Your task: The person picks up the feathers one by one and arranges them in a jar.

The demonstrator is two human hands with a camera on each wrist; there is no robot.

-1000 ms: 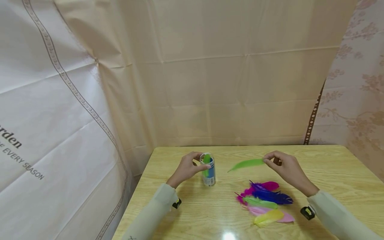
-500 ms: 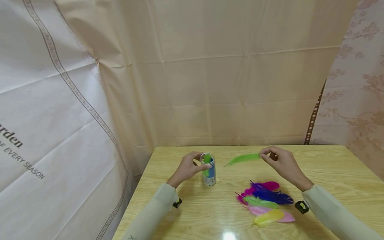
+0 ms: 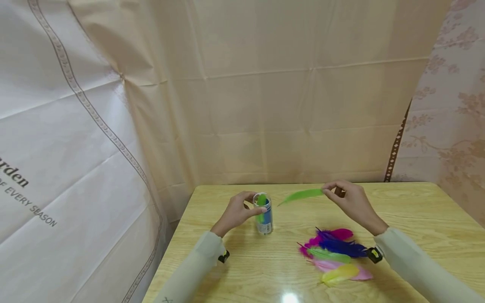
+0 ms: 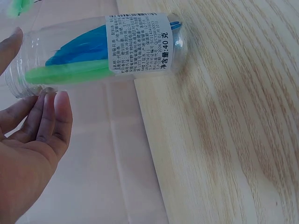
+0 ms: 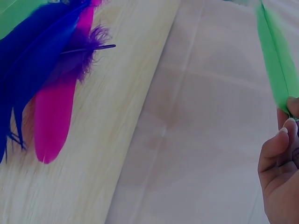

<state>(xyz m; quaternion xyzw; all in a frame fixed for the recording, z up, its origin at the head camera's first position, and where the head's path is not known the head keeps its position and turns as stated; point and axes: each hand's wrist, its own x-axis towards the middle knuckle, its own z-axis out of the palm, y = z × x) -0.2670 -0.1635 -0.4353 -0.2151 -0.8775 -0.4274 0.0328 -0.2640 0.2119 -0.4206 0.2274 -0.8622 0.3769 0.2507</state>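
Observation:
My left hand [image 3: 238, 212] grips a clear plastic jar [image 4: 93, 51] near its threaded mouth, thumb on one side and fingers on the other. The jar stands upright on the table and has a white printed label [image 4: 140, 44]. Inside it are a blue feather [image 4: 86, 44] and a green feather [image 4: 70, 72]. My right hand [image 3: 350, 202] pinches another green feather [image 3: 301, 195] by its broad end, up over the table. Its thin quill points left, toward the jar's mouth, with a small gap between them in the head view.
On the wooden table [image 3: 235, 277] lies a loose heap of feathers: magenta [image 3: 342, 234], dark blue [image 3: 341, 246], light green [image 3: 327, 255], pink [image 3: 361, 274] and yellow [image 3: 339, 274]. A beige cloth [image 3: 280, 105] hangs behind the table's far edge.
My right hand has moved left and slightly up with the green feather, bringing its quill closer to the jar. The left hand and the jar have stayed in place.

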